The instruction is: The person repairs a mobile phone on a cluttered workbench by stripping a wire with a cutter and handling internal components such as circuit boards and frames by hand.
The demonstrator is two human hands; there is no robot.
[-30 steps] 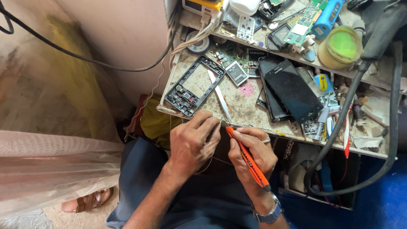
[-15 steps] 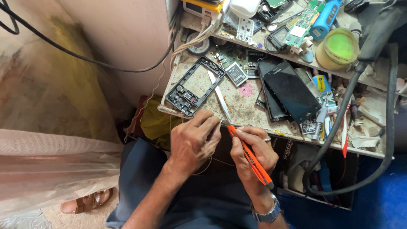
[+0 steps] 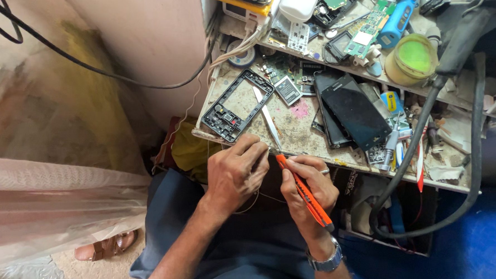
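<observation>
Hiding small part, left hand (image 3: 235, 173); right hand (image 3: 309, 190) grips orange tool (image 3: 305, 190).

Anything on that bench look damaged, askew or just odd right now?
Yes. A stripped phone frame hangs slightly over the bench's front left edge, gutted and lying askew. Loose circuit boards clutter the back. The right hand grips an orange tool.

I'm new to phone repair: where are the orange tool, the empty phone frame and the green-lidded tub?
orange tool (image 3: 305, 194): head view, middle of its handle.
empty phone frame (image 3: 220, 117): head view, lower black edge.
green-lidded tub (image 3: 413, 57): head view, lid centre.
</observation>
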